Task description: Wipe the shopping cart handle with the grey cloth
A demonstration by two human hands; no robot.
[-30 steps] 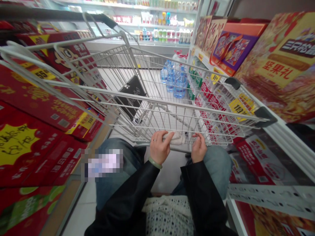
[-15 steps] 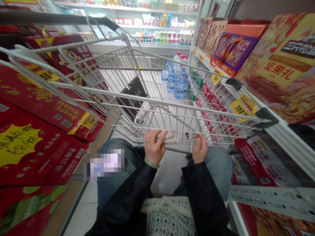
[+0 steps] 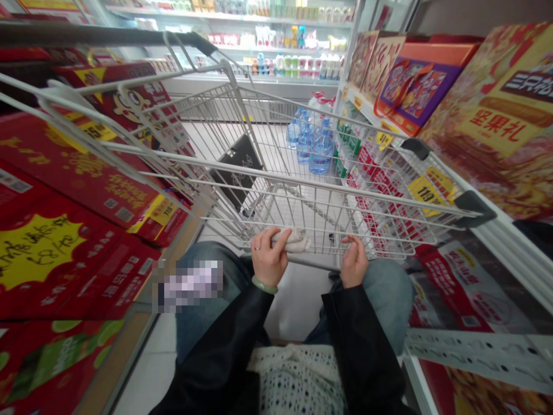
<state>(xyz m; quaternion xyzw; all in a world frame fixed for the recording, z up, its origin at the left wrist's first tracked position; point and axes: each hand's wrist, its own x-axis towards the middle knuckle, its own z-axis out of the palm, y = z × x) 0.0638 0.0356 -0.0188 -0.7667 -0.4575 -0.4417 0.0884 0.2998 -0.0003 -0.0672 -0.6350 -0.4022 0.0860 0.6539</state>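
A metal shopping cart (image 3: 302,182) stands sideways right in front of my knees. My left hand (image 3: 268,257), with a ring and a pale green bangle, is closed on a folded whitish cloth (image 3: 297,240) against the lower side wires of the basket. To its right, my right hand (image 3: 354,262) has its fingers curled at the lower wires. Whether those fingers grip a wire or something small is hidden. A black panel (image 3: 237,173) is fixed inside the cart's wire frame.
Red gift boxes (image 3: 82,190) are stacked close on the left. Boxed goods line a shelf on the right, among them a nut gift box (image 3: 496,124). Blue water bottles (image 3: 320,147) stand on the floor beyond the cart. A lit chiller (image 3: 259,46) runs across the back. A blurred-out patch (image 3: 190,286) covers part of my left knee.
My left hand and the cloth have shifted slightly left along the wires. My right hand stays at the lower wires, fingers still curled. The whole view has moved a little.
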